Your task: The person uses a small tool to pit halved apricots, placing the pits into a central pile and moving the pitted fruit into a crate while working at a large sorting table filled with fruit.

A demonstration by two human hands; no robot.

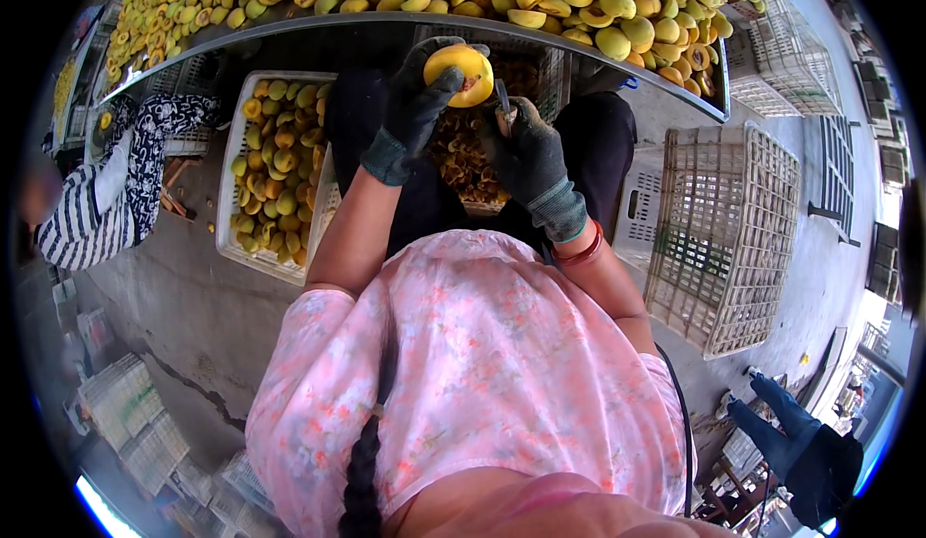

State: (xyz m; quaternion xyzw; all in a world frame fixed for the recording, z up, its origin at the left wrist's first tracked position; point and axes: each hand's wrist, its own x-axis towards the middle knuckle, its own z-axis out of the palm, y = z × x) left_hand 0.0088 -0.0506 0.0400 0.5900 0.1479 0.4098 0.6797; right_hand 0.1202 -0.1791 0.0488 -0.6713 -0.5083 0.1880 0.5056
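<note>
My left hand (pixel 422 100), in a dark knit glove, holds a halved yellow fruit (pixel 472 67), perhaps a peach, its cut face up with a brown pit hollow showing. To its right my right hand (pixel 529 143), gloved likewise, grips a small knife (pixel 505 107) by its handle, the narrow blade pointing up close to the fruit. Below both hands, between the knees, a crate holds cut scraps (pixel 470 165). Ahead, a metal-edged table (pixel 405 17) bears a heap of halved fruit (pixel 615 2).
A white crate (pixel 226 205) of fruit halves stands on the left. An upright plastic crate (pixel 723 234) stands on the right. At far left sits a person (pixel 101 198) in striped and patterned clothing; another person (pixel 796 444) is at lower right. Stacked crates (pixel 137 422) stand lower left.
</note>
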